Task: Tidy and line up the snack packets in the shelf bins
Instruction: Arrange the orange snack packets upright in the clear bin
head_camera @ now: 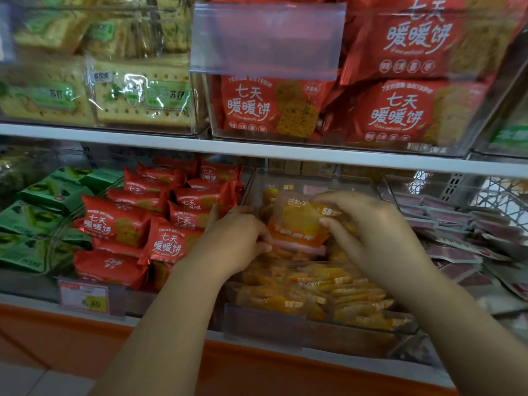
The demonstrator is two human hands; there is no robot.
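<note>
Both my hands reach into a clear plastic bin [314, 181] on the lower shelf, filled with several yellow-orange snack packets [328, 287]. My right hand [371, 227] grips one yellow packet [297, 218] by its right edge and holds it tilted above the pile. My left hand [237, 238] is curled at the packet's left side, fingers touching the packets beneath it. A pink packet [300, 248] shows under the held one.
Red cracker packets [160, 221] fill the bin to the left, green packets [37, 221] further left, and purplish flat packets [463, 235] lie to the right. The white shelf board [257, 151] above carries bins of red and green-labelled crackers. A price tag [85, 300] hangs in front.
</note>
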